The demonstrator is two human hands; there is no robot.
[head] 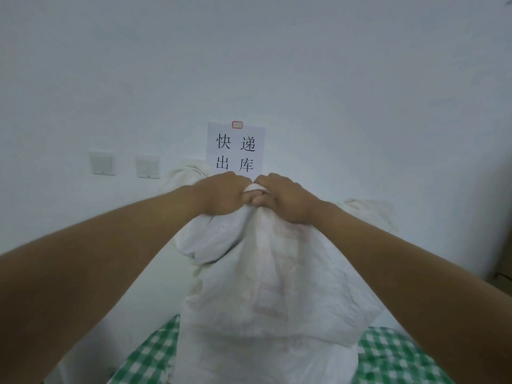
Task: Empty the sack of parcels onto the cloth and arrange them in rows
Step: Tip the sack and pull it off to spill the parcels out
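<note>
A large white woven sack (pixel 266 295) hangs in front of me, bulging with contents I cannot see. My left hand (pixel 221 194) and my right hand (pixel 285 198) grip the bunched top of the sack side by side, knuckles nearly touching, lifted to about chest height. Below the sack lies a green-and-white checked cloth (pixel 393 356), showing at both sides of the sack's bottom. No parcels are visible; the sack hides them.
A white wall stands close ahead with a paper sign (pixel 235 148) bearing Chinese characters and two light switches (pixel 124 163) to its left. More white sacks (pixel 368 214) lean against the wall behind my hands. A dark edge shows at far right.
</note>
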